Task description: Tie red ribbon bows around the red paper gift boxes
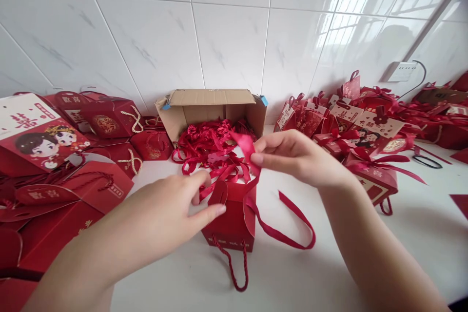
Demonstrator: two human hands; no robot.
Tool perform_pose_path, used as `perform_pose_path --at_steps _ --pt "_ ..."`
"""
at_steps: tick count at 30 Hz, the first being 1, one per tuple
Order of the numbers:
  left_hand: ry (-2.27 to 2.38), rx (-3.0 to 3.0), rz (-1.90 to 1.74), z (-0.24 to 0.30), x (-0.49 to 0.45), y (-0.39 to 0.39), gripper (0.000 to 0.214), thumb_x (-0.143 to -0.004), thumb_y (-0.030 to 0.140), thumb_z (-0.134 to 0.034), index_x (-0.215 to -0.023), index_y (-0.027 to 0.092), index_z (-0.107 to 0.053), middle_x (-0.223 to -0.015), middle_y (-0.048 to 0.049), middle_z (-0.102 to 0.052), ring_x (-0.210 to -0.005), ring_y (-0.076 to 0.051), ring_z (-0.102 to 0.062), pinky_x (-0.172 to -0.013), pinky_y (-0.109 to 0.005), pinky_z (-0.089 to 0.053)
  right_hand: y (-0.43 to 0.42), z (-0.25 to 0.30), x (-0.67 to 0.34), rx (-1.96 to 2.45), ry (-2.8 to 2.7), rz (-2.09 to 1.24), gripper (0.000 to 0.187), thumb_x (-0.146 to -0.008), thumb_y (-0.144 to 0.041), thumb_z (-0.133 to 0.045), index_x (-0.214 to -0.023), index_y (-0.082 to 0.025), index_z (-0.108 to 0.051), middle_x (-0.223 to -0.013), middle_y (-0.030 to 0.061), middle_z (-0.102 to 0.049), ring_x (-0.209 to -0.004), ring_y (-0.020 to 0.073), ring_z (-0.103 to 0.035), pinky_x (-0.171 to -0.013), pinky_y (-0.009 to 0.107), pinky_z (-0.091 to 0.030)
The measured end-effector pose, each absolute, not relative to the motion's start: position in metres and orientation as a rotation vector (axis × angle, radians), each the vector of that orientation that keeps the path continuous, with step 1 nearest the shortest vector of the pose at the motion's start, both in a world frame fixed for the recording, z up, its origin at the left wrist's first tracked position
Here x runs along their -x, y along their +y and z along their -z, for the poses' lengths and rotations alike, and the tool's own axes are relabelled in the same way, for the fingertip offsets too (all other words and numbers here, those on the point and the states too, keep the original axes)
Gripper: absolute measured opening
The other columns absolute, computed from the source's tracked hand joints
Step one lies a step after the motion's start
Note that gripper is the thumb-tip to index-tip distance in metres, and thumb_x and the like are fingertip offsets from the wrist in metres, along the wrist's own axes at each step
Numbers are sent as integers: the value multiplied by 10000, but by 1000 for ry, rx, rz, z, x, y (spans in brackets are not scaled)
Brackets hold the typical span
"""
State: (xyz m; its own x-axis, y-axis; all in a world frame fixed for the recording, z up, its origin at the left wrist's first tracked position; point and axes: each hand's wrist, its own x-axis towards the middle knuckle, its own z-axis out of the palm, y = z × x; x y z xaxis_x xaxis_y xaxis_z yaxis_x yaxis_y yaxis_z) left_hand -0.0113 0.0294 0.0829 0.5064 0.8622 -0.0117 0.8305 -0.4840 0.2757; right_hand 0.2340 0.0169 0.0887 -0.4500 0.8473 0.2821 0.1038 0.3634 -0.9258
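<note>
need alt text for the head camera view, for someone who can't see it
A person's right hand pinches a red ribbon above a small red box on a white table, while the left hand is at the box's top, thumb and fingers apart. Behind, a cardboard box holds tangled red ribbons; more red boxes crowd both sides.

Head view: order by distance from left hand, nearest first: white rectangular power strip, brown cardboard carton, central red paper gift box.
From the left hand:
1. Central red paper gift box, just right.
2. Brown cardboard carton, behind the gift box.
3. White rectangular power strip, far right.
</note>
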Motion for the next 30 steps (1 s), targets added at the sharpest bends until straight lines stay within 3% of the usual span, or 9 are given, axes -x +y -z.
perform_pose_path --at_steps 3,9,13,16,25,30 --pt "1349 -2528 -11 -74 16 36 234 -764 490 -571 -836 275 -629 -616 9 -639 -505 -181 -583 -433 -264 -342 2 -98 -245 865 -1672 -954 207 -849 -372 -618 -775 -180 -642 -711 19 -602 -658 128 -549 -636 273 -448" --pt "1298 -2536 -61 -78 8 40 244 -819 411 -459 -905 265 -635 -700 -2 -675 -599 -194 -615 -518 -259 -395 -18 -109 -261 693 -1502 -805 168 -864 -365 -584 -754 -267 -664 -574 -29 -500 -522 104 -473 -545 269 -376" --pt "1298 -2475 -154 -80 2 47 308 -863 397 -368 -1027 247 -582 -797 -25 -687 -689 -211 -639 -575 -263 -429 -9 -105 -252 868 -1622 -937 200 -846 -352 -601 -710 -207 -620 -554 -37 -430 -486 83 -360 -479 240 -272" --pt "1293 -2405 -183 -77 0 55 329 -871 405 -348 -1082 249 -546 -795 -22 -676 -667 -204 -627 -551 -263 -424 6 -93 -234 1179 -1905 -979 307 -844 -398 -570 -640 -170 -541 -575 -28 -406 -521 87 -342 -476 231 -261" --pt "1326 -2296 -104 -76 0 56 356 -874 339 -290 -1151 282 -506 -616 32 -484 -524 -163 -497 -437 -231 -325 34 -55 -211 1461 -2010 -1044 317 -802 -389 -547 -584 -190 -432 -541 -21 -374 -512 106 -379 -446 236 -272" --pt "1335 -2322 -91 -77 -1 54 378 -865 317 -301 -1196 282 -480 -670 20 -543 -551 -167 -523 -446 -232 -313 38 -51 -212 1508 -1966 -1039 318 -791 -325 -504 -575 -189 -315 -570 -28 -319 -494 82 -289 -416 224 -212"
